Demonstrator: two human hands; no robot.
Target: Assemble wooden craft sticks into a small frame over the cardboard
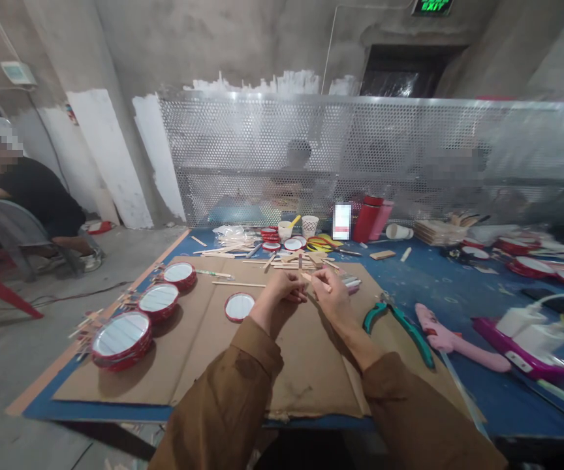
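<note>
Over the middle of the cardboard sheet point(203, 352), my two hands are close together. My left hand point(284, 288) is closed with its fingers curled around a thin wooden stick point(300, 262) that points up and away. Between the thumb and fingers of my right hand point(329, 295) is a pale flat wooden stick point(307, 277), its end close to the first one. A small red-rimmed drum point(239, 307) with a white top lies left of my left hand. Farther left stand larger red-rimmed drums point(121, 334) in stacks, with sticks jutting from their sides.
Teal-handled pliers point(402, 320), a pink glue gun point(446, 336) and a purple power strip point(521, 352) lie right. Loose wooden sticks point(286, 262), paper cups point(310, 226), a phone point(341, 220) and a red bottle point(366, 219) stand before a perforated metal screen point(243, 143). A person sits left.
</note>
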